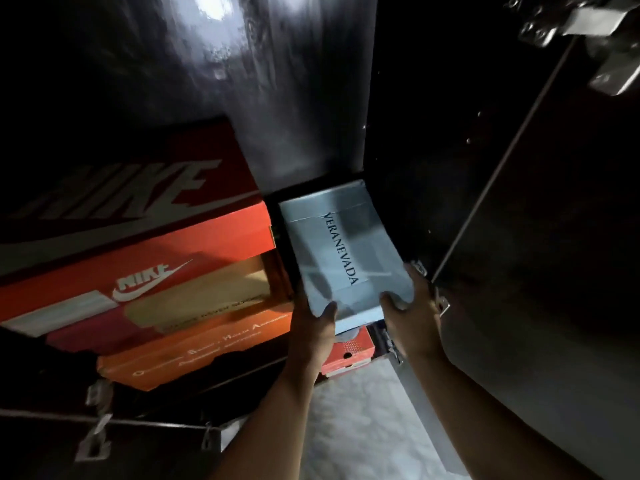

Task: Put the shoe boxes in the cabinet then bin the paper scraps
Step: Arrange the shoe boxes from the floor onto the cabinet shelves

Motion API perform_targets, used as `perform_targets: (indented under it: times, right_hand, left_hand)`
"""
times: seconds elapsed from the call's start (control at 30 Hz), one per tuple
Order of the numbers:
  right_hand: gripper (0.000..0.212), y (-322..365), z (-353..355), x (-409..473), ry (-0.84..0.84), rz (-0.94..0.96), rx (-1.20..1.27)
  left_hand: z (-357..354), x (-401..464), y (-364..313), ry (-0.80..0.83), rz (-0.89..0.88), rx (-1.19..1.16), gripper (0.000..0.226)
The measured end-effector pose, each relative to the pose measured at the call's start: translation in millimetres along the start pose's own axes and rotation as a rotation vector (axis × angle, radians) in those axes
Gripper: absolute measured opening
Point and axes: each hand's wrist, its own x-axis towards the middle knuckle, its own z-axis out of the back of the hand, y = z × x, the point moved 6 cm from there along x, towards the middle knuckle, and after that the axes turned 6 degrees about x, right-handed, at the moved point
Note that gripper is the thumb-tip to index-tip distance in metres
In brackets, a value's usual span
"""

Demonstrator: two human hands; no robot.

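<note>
Pale blue shoe box (341, 251), lid printed "VERANEVADA", set in the dark cabinet (519, 202) just right of stacked orange "NIKE" shoe boxes (145, 258). Left hand (313, 327) and right hand (414, 313) grip its near corners, thumbs on the lid. A small red box (348, 353) sits beneath.

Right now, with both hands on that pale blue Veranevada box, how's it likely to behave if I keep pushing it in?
The pale blue box looks like stiff cardboard with straight edges, so it probably slides without buckling. Left hand and right hand grip only its near end, suggesting it is fairly light. It may snag on the red box underneath.
</note>
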Motion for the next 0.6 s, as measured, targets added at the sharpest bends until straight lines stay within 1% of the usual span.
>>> perform_targets:
  times: [0.07, 0.13, 0.17, 0.23, 0.3, 0.37, 0.43, 0.47, 0.53, 0.6]
  right_hand:
    - [0.057, 0, -13, 7, 0.082, 0.089, -0.082]
    - [0.046, -8, -27, 9, 0.204, 0.086, -0.136]
    - [0.046, -15, -33, 12, 0.245, 0.065, -0.155]
    - [0.057, -25, -42, 21, 0.277, 0.049, -0.183]
    - [0.062, -32, -54, 34, 0.314, 0.056, -0.222]
    - [0.058, -33, -63, 46, 0.39, 0.019, -0.239]
    - [0.051, -27, -62, 48, 0.455, -0.024, -0.328]
    - [0.051, -22, -58, 45, 0.45, -0.02, -0.385]
    - [0.058, -10, -41, 27, 0.331, 0.049, -0.421]
    - [0.059, 1, -14, -11, 0.185, 0.156, -0.328]
  left_hand:
    - [-6, 4, 9, -0.042, 0.031, 0.041, 0.077]
    - [-10, 0, 12, -0.053, 0.032, 0.114, 0.079]
    - [-11, 0, 14, -0.07, 0.024, 0.135, 0.079]
    - [-11, 1, 11, -0.111, 0.005, 0.167, 0.082]
    - [-13, 6, 10, -0.121, 0.024, 0.209, 0.081]
    - [-13, 8, 10, -0.111, 0.097, 0.22, 0.075]
    - [-8, 4, 10, -0.133, 0.153, 0.177, 0.068]
    - [-5, -2, 9, -0.162, 0.158, 0.185, 0.061]
    - [2, -21, 11, -0.264, 0.15, 0.223, 0.052]
    - [9, -53, 19, -0.336, 0.19, 0.232, 0.044]
